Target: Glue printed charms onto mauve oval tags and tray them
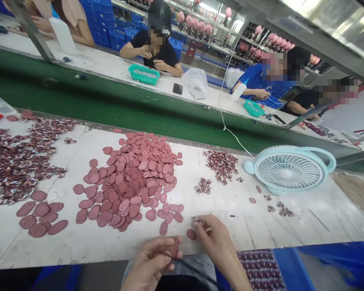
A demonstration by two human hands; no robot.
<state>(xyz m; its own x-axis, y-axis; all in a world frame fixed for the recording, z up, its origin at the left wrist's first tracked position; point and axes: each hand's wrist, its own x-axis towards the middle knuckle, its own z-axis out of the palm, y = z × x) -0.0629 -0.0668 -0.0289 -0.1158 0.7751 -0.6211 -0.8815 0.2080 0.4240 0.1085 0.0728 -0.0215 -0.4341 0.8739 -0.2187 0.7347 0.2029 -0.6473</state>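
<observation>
My left hand (159, 258) is at the table's front edge, its thumb and fingers closed on a reddish oval piece (175, 248). To its right, my right hand (210, 236) rests over the white tabletop, its fingertips closed around a small dark red and white piece (195, 218). Just under those fingers a single oval disc (191, 234) lies flat on the table. A large heap of reddish oval discs (139, 173) spreads beyond and to the left of my hands. Small dark red and white pieces (222, 165) form a pile beyond my right hand, with a smaller cluster (203, 186) nearer.
A light blue fan (288, 169) stands at the right. Dark red pieces (21, 157) and larger ovals (41, 216) lie at the left. Below the table edge is a tray of pieces (262, 270). Several people sit across the green belt (109, 109).
</observation>
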